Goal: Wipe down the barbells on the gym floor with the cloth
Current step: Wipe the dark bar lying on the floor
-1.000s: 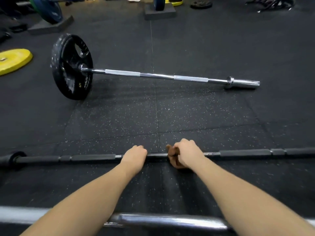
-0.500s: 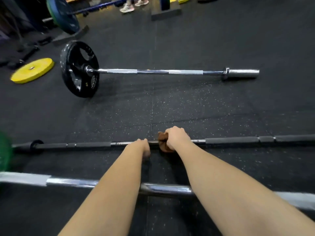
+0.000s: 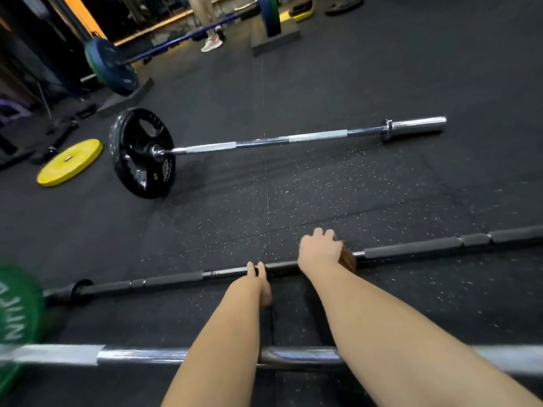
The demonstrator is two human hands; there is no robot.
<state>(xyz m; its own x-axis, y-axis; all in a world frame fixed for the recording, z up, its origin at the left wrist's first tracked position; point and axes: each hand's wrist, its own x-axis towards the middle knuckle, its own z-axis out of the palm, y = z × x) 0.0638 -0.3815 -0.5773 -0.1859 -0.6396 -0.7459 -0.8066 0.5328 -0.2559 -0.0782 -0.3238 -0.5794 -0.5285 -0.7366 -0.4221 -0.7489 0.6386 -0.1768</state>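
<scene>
- Head view: black barbell [image 3: 173, 279] lies on the dark rubber floor [image 3: 323, 186], running left to right, with padded sections toward each end.
- Right hand [image 3: 319, 249] is clenched over the bar's thin middle part, grasping a brown cloth [image 3: 349, 259] against the bar. The cloth shows at the hand's right edge.
- Left hand [image 3: 258, 282] is just left of the right one, fingers fairly straight, tips resting on the same bar. It grasps nothing.
- Chrome barbell [image 3: 264, 142] lies farther off on the floor, well apart from both hands, with a black plate [image 3: 142, 154] on its left end.
- Steel barbell [image 3: 141, 356] is nearest the camera and passes under both forearms. A blurred green plate [image 3: 14, 318] sits at the left edge by that bar.
- Yellow plate [image 3: 69, 163] lies flat on the floor, left of the black plate.
- Background: blue plate [image 3: 113, 67] on a blue bar, and a person's shoe [image 3: 211, 44] beyond.
</scene>
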